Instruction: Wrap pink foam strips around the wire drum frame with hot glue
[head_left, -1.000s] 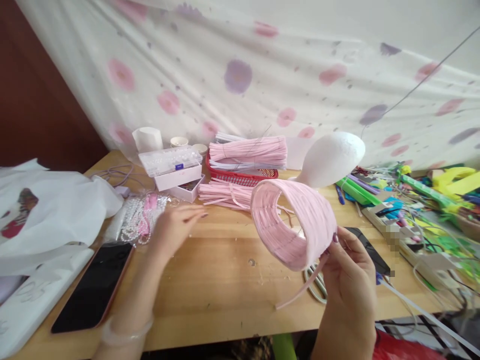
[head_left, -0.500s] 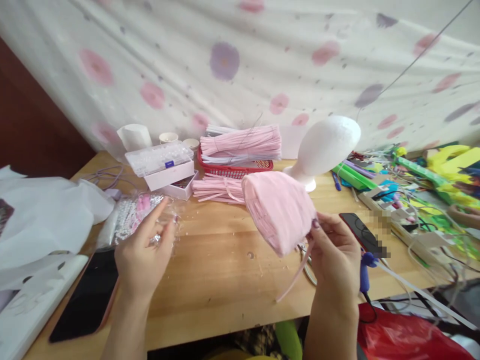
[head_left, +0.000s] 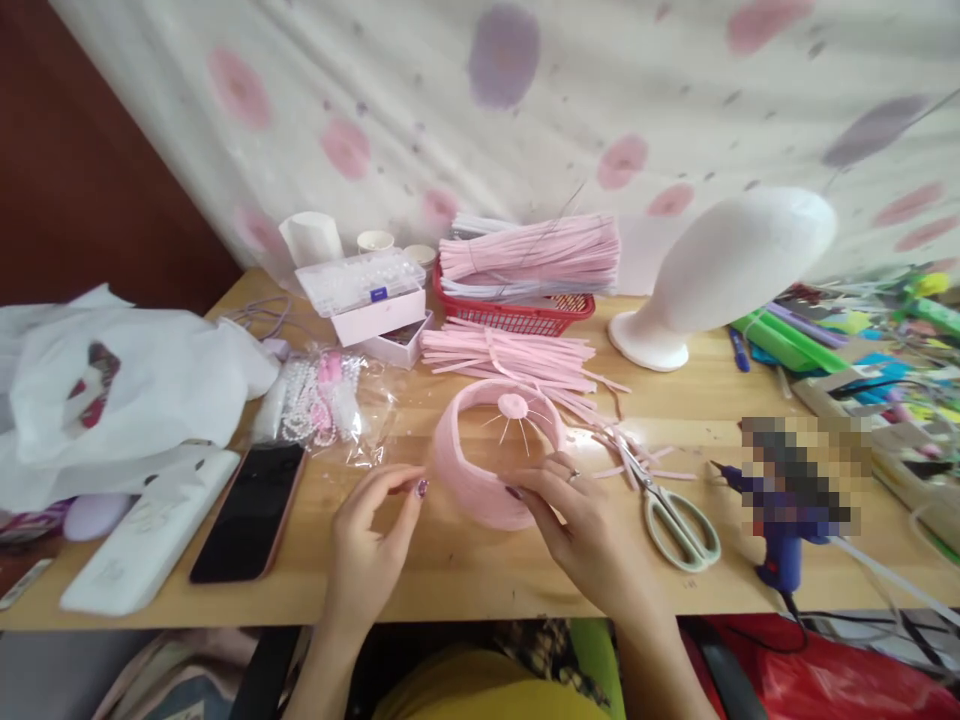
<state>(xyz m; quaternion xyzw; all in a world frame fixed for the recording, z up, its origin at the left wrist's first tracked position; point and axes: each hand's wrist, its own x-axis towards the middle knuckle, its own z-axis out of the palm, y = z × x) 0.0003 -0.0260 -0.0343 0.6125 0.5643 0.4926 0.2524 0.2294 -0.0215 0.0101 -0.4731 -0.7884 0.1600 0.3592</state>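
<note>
On the wooden surface (head_left: 465, 570), near its front edge, sits a round pink hat-shaped form wound from paper strips (head_left: 491, 455), open side up, with a small pink disc and thin white spokes showing inside. The right hand (head_left: 581, 525) rests on its front rim, fingers (head_left: 536, 485) loosely curled and touching the pink wall. The left hand (head_left: 367, 535) is just beside the form on its other side, fingers (head_left: 409, 485) partly spread, a fingertip close to the wall; whether it touches is unclear. Behind the form lies a loose pile of pink paper strips (head_left: 517, 355), and behind that a red mesh basket (head_left: 525, 315) carries a bundle of the same strips. A white foam head (head_left: 731, 265) stands further right. Pale green scissors (head_left: 675, 515) lie just right of the right hand, beside a blue glue gun (head_left: 780, 550). A black phone (head_left: 251, 510) lies to the left.
</note>
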